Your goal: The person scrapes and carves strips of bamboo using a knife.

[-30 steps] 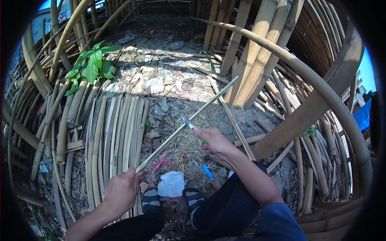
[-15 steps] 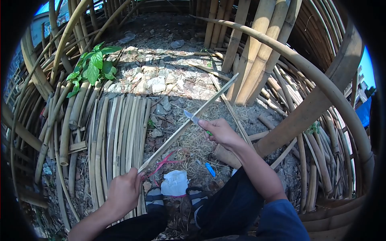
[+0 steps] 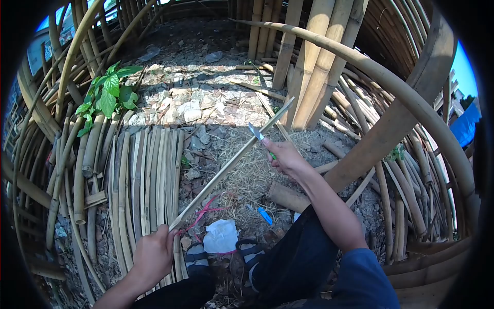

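My left hand (image 3: 154, 252) is closed around the lower end of a long split bamboo strip (image 3: 221, 174), which slants up and away to the right. In my right hand (image 3: 284, 156) is a knife (image 3: 256, 131) with a green handle, mostly hidden by the fingers. Its blade lies against the strip's upper part. Below the strip, thin pale shavings (image 3: 247, 177) cover the ground. Beside my left hand, several split bamboo strips (image 3: 146, 180) lie in a row.
Thick bamboo poles (image 3: 319, 67) stand at the back right, and a bent pole (image 3: 391, 82) arches across the right side. A leafy plant (image 3: 109, 92) grows at left. Pink twine (image 3: 206, 208), a white sheet (image 3: 220, 236) and a blue object (image 3: 265, 216) lie near my feet.
The knife and my right hand have moved up along the strip, away from my left hand. My left hand has shifted slightly lower. The whole view has shifted a little.
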Tool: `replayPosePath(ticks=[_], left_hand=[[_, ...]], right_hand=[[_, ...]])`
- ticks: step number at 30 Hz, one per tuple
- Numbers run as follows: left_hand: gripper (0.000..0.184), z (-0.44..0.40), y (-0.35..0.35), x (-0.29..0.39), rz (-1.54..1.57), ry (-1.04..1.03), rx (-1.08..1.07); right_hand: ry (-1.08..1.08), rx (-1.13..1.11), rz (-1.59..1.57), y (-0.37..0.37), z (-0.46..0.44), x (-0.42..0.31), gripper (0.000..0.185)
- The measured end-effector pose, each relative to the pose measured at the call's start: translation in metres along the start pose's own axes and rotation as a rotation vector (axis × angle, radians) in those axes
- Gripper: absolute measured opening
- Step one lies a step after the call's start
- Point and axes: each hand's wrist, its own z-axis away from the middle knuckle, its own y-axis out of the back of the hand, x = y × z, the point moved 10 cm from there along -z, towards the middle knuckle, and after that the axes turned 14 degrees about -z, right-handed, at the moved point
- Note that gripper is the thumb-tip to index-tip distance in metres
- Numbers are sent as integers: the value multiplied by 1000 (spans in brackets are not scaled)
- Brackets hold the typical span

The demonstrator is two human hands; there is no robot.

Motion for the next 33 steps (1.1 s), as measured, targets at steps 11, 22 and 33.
replayPosePath(ticks=[11,22,33], left_hand=[[29,-1,0,-5,68,101,-76],[30,3,-3,-7,42,114,-103],[28,2,-4,-13,42,96,-57]], right_hand=[[-6,-277,-9,-63,33,13,49],[-68,-108,65,-10,-4,8,50],[-94,-85,247,-5,-16,-14,58]])
